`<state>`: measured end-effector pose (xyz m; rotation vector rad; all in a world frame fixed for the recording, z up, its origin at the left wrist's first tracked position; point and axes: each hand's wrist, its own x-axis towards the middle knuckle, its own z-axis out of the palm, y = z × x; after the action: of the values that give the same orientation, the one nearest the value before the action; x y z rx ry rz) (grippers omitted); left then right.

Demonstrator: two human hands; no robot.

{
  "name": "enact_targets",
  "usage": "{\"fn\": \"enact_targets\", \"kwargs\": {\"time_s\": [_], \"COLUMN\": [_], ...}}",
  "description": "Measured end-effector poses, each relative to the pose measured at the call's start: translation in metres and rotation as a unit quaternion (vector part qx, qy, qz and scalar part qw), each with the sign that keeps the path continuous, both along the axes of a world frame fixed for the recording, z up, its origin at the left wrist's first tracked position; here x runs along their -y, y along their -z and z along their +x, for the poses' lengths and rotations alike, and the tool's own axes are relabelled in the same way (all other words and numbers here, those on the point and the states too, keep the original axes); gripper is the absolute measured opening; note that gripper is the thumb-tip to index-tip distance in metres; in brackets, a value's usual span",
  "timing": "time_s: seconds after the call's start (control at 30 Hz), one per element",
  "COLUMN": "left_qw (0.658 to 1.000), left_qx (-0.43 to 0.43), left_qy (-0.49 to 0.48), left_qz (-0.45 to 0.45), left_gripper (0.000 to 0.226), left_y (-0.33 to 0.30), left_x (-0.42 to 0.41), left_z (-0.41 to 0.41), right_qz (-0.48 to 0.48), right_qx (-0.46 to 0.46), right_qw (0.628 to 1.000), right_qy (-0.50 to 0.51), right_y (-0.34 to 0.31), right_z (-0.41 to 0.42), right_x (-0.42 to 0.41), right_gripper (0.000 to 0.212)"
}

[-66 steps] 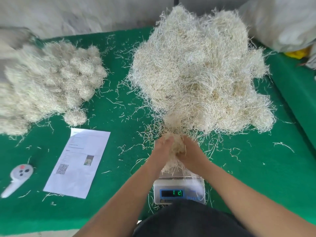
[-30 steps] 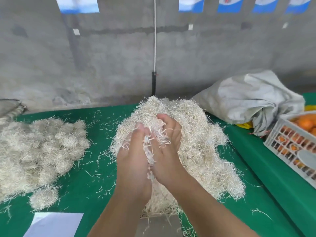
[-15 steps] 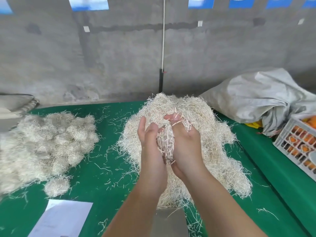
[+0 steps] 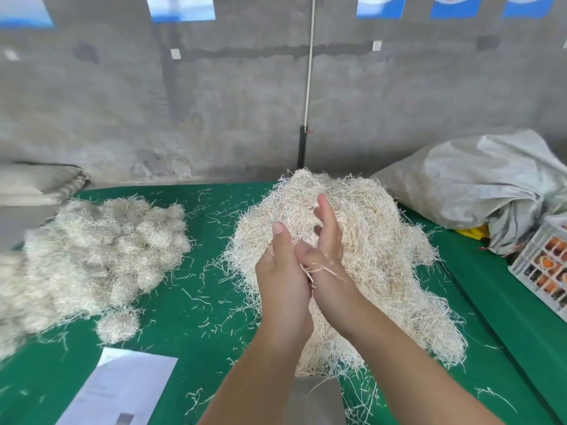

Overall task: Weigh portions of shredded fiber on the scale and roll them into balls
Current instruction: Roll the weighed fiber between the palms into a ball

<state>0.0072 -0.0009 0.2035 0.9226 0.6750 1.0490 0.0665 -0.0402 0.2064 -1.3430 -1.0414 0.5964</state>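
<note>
Balls pile sits far left on the green tabletop, finished rounds heaped together, one stray ball at its near edge. Paper sheet lies near-left, below the pile. Centre: left hand and right hand pressed palm to palm above the tabletop, raised in front of the loose fiber heap. Left fingers straight, thumb up; right fingers straight and angled up-left across the left palm. Fiber portion is sandwiched between the palms, only a few strands poking out at the seam; its shape inside can't be seen. Scale is directly below the wrists, only the grey platform showing, display out of frame. Grey sack and crate at right.

Judgement: portion weighed, rolling in progress. Key relation: drop-off pile lies to the left of the hands, so the left hand is nearer; expect the finished ball to go that way.
</note>
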Motion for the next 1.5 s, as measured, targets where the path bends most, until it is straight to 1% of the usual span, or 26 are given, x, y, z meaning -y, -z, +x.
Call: {"fn": "enact_targets", "kwargs": {"time_s": [0.03,0.07,0.1,0.13,0.17,0.23,0.3,0.37,0.47,0.53,0.6,0.67,0.73,0.8,0.87,0.9,0.97,1.03,1.07,1.13,1.17,1.3,1.33,1.4,1.43,1.5], "left_qw": [1.0,0.999,0.994,0.983,0.968,0.936,0.933,0.938,0.975,0.993,0.995,0.981,0.975,0.98,0.985,0.985,0.986,0.994,0.996,0.994,0.992,0.979,0.983,0.995,0.996,0.998], "left_qx": [0.005,-0.003,-0.026,-0.062,-0.099,-0.165,-0.193,-0.201,-0.132,-0.082,-0.041,0.003,0.025,0.046,0.07,0.078,0.046,-0.034,-0.063,-0.083,-0.094,-0.176,-0.154,-0.071,-0.041,-0.011], "left_qy": [-0.01,-0.018,-0.02,-0.011,0.003,0.008,-0.008,-0.035,-0.056,0.009,0.093,0.159,0.176,0.145,0.105,0.076,0.003,-0.05,-0.059,-0.047,-0.039,-0.075,-0.058,0.031,0.066,0.07], "left_qz": [0.009,0.043,0.102,0.17,0.229,0.311,0.304,0.281,0.168,0.08,-0.017,-0.108,-0.133,-0.126,-0.116,-0.132,-0.162,-0.091,-0.038,0.053,0.075,0.077,0.083,0.059,0.038,0.004], "left_gripper": [0.058,0.053,0.041,0.031,0.028,0.05,0.064,0.063,0.055,0.058,0.06,0.057,0.052,0.053,0.063,0.067,0.066,0.058,0.056,0.047,0.043,0.05,0.053,0.061,0.062,0.062], "left_y": [0.004,0.007,0.008,0.011,0.014,0.026,0.029,0.025,0.019,0.016,0.016,0.015,0.014,0.008,0.006,0.004,0.006,0.013,0.017,0.026,0.031,0.044,0.049,0.055,0.058,0.071], "left_x": [-0.004,-0.008,-0.01,-0.009,-0.008,-0.005,-0.008,-0.01,-0.014,-0.011,-0.007,0.0,0.004,0.001,-0.01,-0.016,-0.031,-0.035,-0.032,-0.025,-0.022,-0.029,-0.029,-0.025,-0.024,-0.026], "left_z": [-0.001,-0.001,-0.003,-0.003,0.0,0.006,0.007,0.003,-0.004,-0.009,-0.013,-0.015,-0.016,-0.016,-0.018,-0.02,-0.02,-0.019,-0.018,-0.018,-0.02,-0.032,-0.036,-0.044,-0.047,-0.049], "right_qz": [-0.006,0.002,0.015,0.011,-0.005,-0.034,-0.018,-0.01,-0.008,-0.015,-0.008,0.002,0.041,0.029,-0.032,-0.053,-0.065,-0.056,-0.05,-0.039,-0.039,-0.035,-0.035,-0.059,-0.076,-0.075], "right_qx": [-0.139,-0.267,-0.377,-0.443,-0.442,-0.378,-0.313,-0.261,-0.266,-0.229,-0.146,-0.074,0.017,0.135,0.207,0.199,0.107,-0.017,-0.049,-0.049,-0.052,-0.054,-0.078,-0.141,-0.154,-0.135], "right_qw": [0.989,0.958,0.914,0.884,0.889,0.925,0.947,0.959,0.952,0.964,0.984,0.991,0.992,0.982,0.97,0.974,0.992,0.997,0.997,0.998,0.998,0.998,0.996,0.988,0.984,0.987], "right_qy": [-0.048,-0.106,-0.15,-0.151,-0.12,-0.008,0.066,0.108,0.147,0.131,0.099,0.112,0.121,0.13,0.124,0.097,0.012,-0.041,-0.038,-0.011,-0.007,-0.02,-0.004,0.03,0.042,0.039], "right_y": [0.001,-0.001,-0.003,-0.006,-0.008,-0.005,0.001,0.005,0.002,0.001,0.004,0.009,0.017,0.026,0.03,0.031,0.032,0.035,0.036,0.039,0.039,0.041,0.043,0.043,0.044,0.051], "right_z": [-0.001,-0.002,-0.001,0.001,0.004,0.003,-0.003,-0.005,-0.003,-0.004,-0.009,-0.014,-0.016,-0.014,-0.013,-0.013,-0.016,-0.023,-0.025,-0.023,-0.021,-0.018,-0.019,-0.025,-0.028,-0.033], "right_x": [0.004,0.007,0.009,0.009,0.008,0.004,-0.002,-0.007,-0.01,-0.013,-0.016,-0.02,-0.024,-0.028,-0.028,-0.027,-0.027,-0.03,-0.033,-0.041,-0.042,-0.05,-0.056,-0.068,-0.073,-0.08], "right_gripper": [0.085,0.095,0.096,0.083,0.064,0.043,0.033,0.03,0.053,0.064,0.066,0.06,0.047,0.029,0.042,0.05,0.059,0.052,0.043,0.034,0.032,0.029,0.035,0.052,0.057,0.061]}}
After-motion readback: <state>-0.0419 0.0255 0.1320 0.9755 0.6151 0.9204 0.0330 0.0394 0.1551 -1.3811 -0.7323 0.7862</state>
